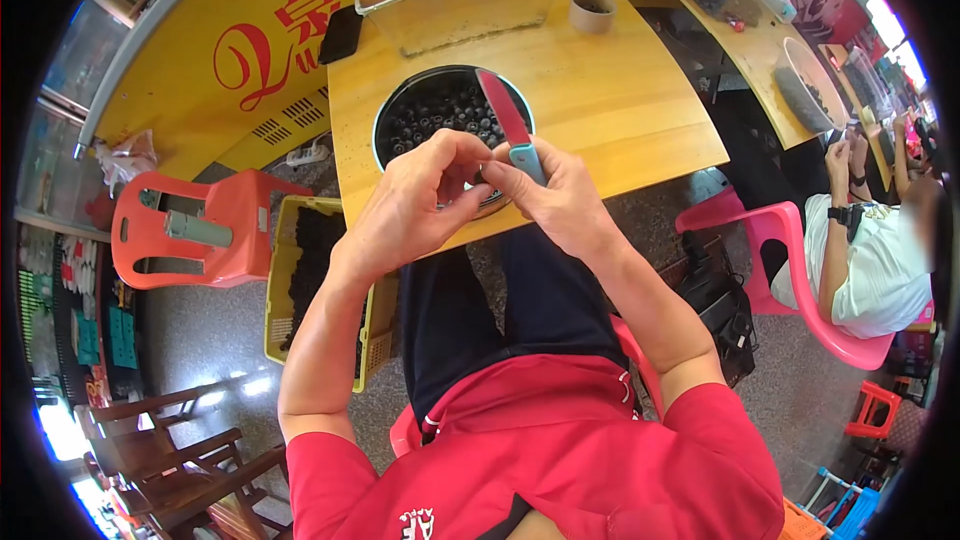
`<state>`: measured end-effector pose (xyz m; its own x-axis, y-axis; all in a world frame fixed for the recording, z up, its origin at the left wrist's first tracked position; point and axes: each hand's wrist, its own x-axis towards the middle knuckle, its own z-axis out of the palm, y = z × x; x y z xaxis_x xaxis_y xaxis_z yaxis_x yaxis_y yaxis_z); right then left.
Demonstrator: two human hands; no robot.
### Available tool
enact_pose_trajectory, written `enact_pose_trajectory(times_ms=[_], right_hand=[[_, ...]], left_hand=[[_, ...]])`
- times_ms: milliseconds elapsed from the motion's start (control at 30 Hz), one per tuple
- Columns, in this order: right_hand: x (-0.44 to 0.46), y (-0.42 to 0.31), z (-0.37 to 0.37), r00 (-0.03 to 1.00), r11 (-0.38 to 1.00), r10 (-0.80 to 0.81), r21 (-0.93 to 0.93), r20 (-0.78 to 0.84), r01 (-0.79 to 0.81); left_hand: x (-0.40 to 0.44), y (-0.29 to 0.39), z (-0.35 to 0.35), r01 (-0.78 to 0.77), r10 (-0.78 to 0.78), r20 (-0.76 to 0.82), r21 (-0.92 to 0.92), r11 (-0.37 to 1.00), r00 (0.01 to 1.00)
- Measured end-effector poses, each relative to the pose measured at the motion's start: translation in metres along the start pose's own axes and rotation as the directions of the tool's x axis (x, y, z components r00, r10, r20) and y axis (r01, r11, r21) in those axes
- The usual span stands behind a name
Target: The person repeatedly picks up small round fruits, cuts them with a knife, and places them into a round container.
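Observation:
In my right hand (560, 198) is a small knife (506, 118) with a red blade and a light blue handle, its blade pointing up and away from me. The fingers of my left hand (425, 190) are pinched together around a small dark piece (480, 177), mostly hidden by the fingertips. Both hands meet over the near rim of a round bowl (377, 130). Many small dark round pieces (440, 112), some with pale rings, fill the bowl. I cannot tell exactly what they are.
On the wooden table (640, 90) stand a clear plastic tub (470, 15), a small cup (592, 12) and a black phone-like object (341, 35). A yellow crate (275, 330) of dark material is at my left, near a red chair (190, 230). A person (860, 250) sits at right.

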<state>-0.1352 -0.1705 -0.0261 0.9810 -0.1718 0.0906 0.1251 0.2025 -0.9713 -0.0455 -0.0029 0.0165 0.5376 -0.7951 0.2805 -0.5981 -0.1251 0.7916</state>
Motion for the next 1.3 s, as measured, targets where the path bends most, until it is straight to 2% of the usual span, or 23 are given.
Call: enact_pose_trajectory(times_ms=[67,167,233,333,367,567,667,767,867,933,1033,1133,1167,1233,1300], right_hand=[[-0.002,-0.008,0.003,0.996,0.992,0.081,0.097,0.03,-0.084],[-0.001,0.0,0.006,0.991,0.959,0.127,0.251,0.049,-0.135],[-0.001,0.004,0.01,0.987,0.941,0.157,0.298,0.029,-0.158],[-0.004,-0.004,0.018,0.993,0.987,0.119,0.107,0.01,-0.119],[-0.005,-0.004,0.018,0.992,0.983,0.126,0.13,0.011,-0.126],[-0.007,-0.006,0.016,0.99,0.963,0.143,0.229,0.013,-0.143],[-0.008,-0.007,0.014,0.989,0.957,0.147,0.25,0.026,-0.149],[-0.01,-0.007,0.01,0.986,0.949,0.156,0.268,0.051,-0.164],[-0.011,-0.009,0.012,0.988,0.953,0.148,0.259,0.049,-0.156],[-0.012,-0.008,0.013,0.99,0.956,0.135,0.258,0.044,-0.142],[-0.014,-0.014,0.014,0.993,0.986,0.116,0.118,0.01,-0.116],[-0.015,-0.016,0.019,0.999,0.999,0.016,-0.039,-0.046,-0.018],[-0.015,-0.012,0.017,0.996,0.982,-0.068,-0.18,-0.053,0.057],[-0.013,-0.005,0.013,0.972,0.873,-0.233,-0.447,-0.034,0.194],[-0.015,-0.009,0.012,0.923,0.756,-0.383,-0.563,0.037,0.335]], left_hand=[[-0.005,-0.004,-0.002,-0.004,0.005,-0.021,0.045,0.999,1.0],[-0.014,-0.01,0.005,-0.026,0.02,-0.155,-0.038,0.999,0.988],[-0.016,-0.004,0.008,-0.067,0.081,-0.219,0.071,0.995,0.972],[-0.019,-0.001,0.007,-0.13,0.168,-0.236,0.169,0.977,0.957],[-0.02,-0.001,0.007,-0.153,0.196,-0.229,0.192,0.969,0.953],[-0.028,-0.002,0.021,-0.028,0.034,-0.363,0.022,0.999,0.931],[-0.03,-0.007,0.031,-0.114,0.141,-0.432,0.087,0.99,0.891],[-0.035,-0.009,0.036,-0.129,0.145,-0.432,0.065,0.989,0.89],[-0.035,-0.005,0.044,-0.057,-0.032,-0.511,-0.156,0.986,0.859],[-0.035,-0.009,0.05,-0.059,-0.056,-0.535,-0.196,0.979,0.843],[-0.037,-0.013,0.057,-0.062,-0.078,-0.544,-0.235,0.97,0.835],[-0.038,-0.012,0.057,-0.046,-0.096,-0.525,-0.251,0.967,0.845],[-0.039,-0.011,0.057,-0.039,-0.102,-0.516,-0.255,0.966,0.851],[-0.039,-0.012,0.058,-0.05,-0.186,-0.482,-0.435,0.899,0.856],[-0.041,-0.012,0.057,-0.055,-0.23,-0.437,-0.549,0.834,0.87]])
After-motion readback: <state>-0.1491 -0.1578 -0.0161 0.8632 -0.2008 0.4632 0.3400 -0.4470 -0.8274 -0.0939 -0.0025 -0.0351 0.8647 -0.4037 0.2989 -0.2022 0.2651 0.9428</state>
